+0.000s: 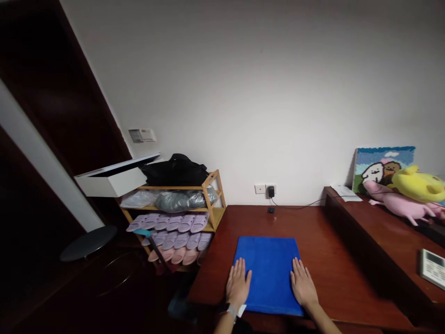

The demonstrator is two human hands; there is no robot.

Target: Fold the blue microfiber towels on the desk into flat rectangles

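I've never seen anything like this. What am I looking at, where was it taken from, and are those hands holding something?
There's no machine here, just a person's two bare hands. The single picture comes from a camera worn on their head, looking forward and down. On the reddish-brown table lies a flat blue cloth. The left hand rests palm down at its left edge, the right hand at its right; neither grasps anything. Off to the left, a wooden rack carries slippers.
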